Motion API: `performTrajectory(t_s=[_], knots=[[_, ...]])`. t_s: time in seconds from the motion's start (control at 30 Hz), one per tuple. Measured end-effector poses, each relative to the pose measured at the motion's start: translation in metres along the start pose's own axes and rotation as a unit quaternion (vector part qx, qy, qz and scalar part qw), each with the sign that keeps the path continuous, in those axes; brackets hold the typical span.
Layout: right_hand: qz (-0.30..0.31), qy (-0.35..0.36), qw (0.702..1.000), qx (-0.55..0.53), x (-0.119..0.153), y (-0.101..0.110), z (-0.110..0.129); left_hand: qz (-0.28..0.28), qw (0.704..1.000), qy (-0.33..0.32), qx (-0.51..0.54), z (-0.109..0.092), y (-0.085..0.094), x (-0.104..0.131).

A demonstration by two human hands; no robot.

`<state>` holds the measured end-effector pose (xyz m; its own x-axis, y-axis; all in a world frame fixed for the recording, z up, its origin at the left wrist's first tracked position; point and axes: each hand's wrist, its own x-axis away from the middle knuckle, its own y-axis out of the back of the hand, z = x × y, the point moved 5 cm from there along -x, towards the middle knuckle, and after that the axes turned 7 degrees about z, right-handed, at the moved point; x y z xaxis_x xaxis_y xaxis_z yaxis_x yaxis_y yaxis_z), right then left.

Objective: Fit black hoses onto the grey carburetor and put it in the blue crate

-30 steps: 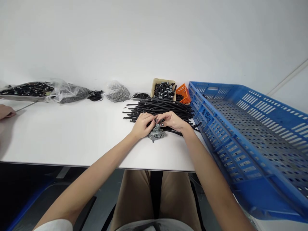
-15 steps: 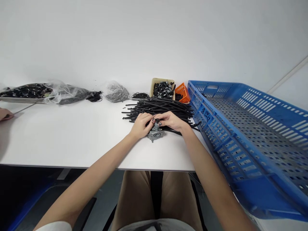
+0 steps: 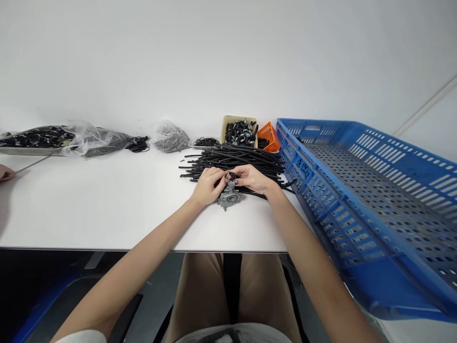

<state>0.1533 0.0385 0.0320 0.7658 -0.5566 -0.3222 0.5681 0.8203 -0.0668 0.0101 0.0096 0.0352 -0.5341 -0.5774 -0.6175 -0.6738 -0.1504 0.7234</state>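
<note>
grey metal part between and just below left grip and right grip, both clamped on its upper end

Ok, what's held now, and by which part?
The grey metal part, by its far end: left hand on its left side, right hand at the black fitting there. Contacts are partly hidden.

LH & RH close tog.

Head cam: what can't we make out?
Full outlines of metal part and black piece: head view, left hand and right hand overlap them.
Rest of co-worker's hand: head view, cut off by picture's left edge.
Writing on blue crate: head view, too small to read.
</note>
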Motion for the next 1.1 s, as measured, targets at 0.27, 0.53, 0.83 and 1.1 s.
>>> performTrajectory(t_s=[0.27, 0.53, 0.83, 1.1], knots=[[-0.03, 0.015, 0.999, 0.029, -0.004, -0.001, 0.002, 0.009, 1.0, 0.03, -0.003, 0.003, -0.002, -0.001], [-0.027, 0.0, 0.999, -0.044, -0.001, 0.0, 0.002, -0.015, 0.999, 0.028, -0.017, 0.004, -0.001, 0.0], [0.014, -0.057, 0.997, -0.054, 0.007, 0.003, 0.0, -0.048, 0.997, 0.057, -0.026, 0.007, 0.0, 0.001], [0.038, -0.05, 0.997, -0.037, 0.003, 0.0, 0.0, -0.04, 0.996, 0.073, -0.022, 0.01, 0.0, 0.001]])
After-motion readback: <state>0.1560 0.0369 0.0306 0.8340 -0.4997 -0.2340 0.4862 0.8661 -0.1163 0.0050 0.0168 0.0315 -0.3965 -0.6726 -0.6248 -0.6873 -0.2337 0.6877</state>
